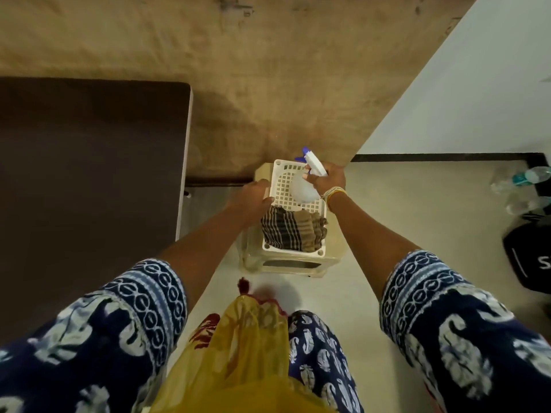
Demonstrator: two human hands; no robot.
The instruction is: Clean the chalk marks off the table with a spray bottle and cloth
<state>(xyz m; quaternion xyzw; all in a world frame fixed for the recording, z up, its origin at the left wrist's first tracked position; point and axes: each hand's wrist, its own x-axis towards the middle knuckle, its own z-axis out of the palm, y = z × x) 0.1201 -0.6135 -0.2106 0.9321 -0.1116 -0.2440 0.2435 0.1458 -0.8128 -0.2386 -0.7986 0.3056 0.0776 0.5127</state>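
We're over a dark brown table [89, 162] at left, tan wood panel [238, 70] beyond it. A beige stool [298, 263] stands on the floor just right of the table's near corner, with a white perforated tray [286, 186] on top. Checked cloth [293, 232] lies folded in the tray's near half. Left hand [253, 198] grips the tray's left rim. Right hand [326, 178] is wrapped round the neck of the white spray bottle [304, 190], blue nozzle pointing far-left, over the tray's far half.
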